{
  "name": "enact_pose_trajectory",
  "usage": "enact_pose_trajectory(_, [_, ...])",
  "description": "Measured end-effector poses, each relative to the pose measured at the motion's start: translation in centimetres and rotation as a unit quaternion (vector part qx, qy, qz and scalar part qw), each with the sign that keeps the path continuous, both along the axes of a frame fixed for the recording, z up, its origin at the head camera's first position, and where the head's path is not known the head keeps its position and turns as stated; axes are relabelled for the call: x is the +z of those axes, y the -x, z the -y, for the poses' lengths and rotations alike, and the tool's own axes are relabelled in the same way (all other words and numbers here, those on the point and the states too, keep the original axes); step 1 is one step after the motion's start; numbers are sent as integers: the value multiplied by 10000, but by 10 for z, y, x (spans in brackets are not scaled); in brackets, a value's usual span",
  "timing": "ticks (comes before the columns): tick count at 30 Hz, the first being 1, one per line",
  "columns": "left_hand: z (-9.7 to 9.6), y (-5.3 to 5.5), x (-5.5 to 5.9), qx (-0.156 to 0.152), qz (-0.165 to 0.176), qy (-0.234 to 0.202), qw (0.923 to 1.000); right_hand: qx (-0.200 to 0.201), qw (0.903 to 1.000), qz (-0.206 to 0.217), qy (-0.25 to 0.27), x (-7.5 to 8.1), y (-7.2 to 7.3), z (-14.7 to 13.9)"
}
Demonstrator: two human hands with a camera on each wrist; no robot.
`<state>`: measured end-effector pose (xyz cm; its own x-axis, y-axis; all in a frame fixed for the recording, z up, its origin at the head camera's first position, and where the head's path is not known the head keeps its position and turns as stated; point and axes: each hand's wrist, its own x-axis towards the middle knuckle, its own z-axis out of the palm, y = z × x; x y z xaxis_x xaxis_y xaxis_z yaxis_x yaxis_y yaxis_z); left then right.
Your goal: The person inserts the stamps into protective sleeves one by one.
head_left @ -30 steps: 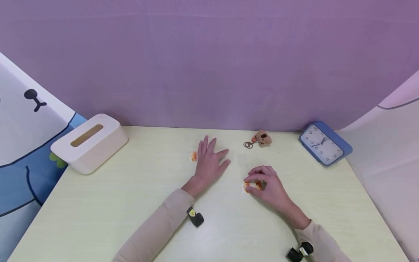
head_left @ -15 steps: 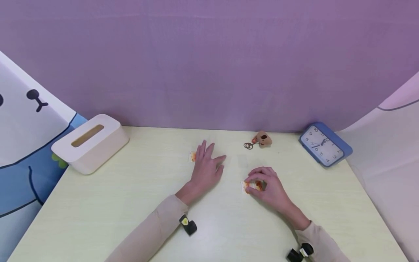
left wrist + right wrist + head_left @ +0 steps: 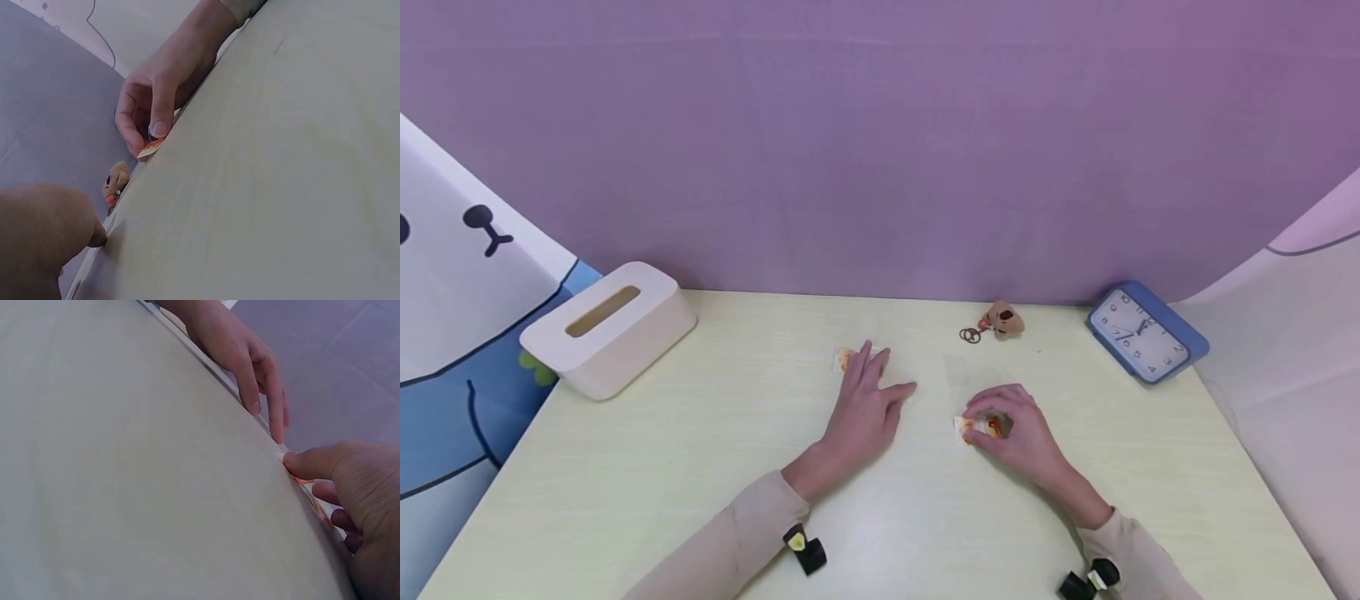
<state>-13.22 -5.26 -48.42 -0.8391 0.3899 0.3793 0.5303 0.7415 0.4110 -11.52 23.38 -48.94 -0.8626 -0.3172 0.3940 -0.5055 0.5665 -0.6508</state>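
In the head view my right hand (image 3: 1011, 425) pinches a thin orange-and-white printed slip (image 3: 963, 430) between thumb and fingers, low at the table. The left wrist view has the slip (image 3: 150, 149) with one edge raised off the surface. My left hand (image 3: 861, 417) lies to the left, its fingers fairly straight and spread. Its fingertips cover part of a second orange-and-white printed slip (image 3: 844, 359); whether they touch it I cannot tell. A faint clear patch (image 3: 957, 369) shows on the table beyond the right hand.
A brown animal-head keychain (image 3: 1003, 320) with dark rings lies near the back edge. The blue clock (image 3: 1146, 332) stands at the back right corner, a white tissue box (image 3: 608, 329) at the back left. A purple curtain (image 3: 880, 150) hangs behind the table (image 3: 662, 467).
My left hand has drawn back toward the lower left, baring more of the second slip. The right hand keeps its pinch and has hardly moved.
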Motion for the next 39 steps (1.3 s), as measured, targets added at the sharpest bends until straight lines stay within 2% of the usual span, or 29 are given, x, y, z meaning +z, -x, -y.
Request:
enact_pose_trajectory(8, [6,-12,4,-148,81,-205,9996,-40,9997,91,215,1,-1,1])
enact_pose_trajectory(16, [10,-13,5,-179,274,-781,9964,-269,9989,145,363,0,-3,1])
enact_pose_trajectory(25, [10,-11,4,183,656,-643,9956,107,9993,-128,349,-2,0,-1])
enact_pose_trajectory(32, [10,-9,3,272,846,-736,9933,-146,9977,58,653,1,-4,1])
enact_pose_trajectory(39, [8,-11,5,342,1194,-1181,9852,-375,9957,91,844,3,-6,2])
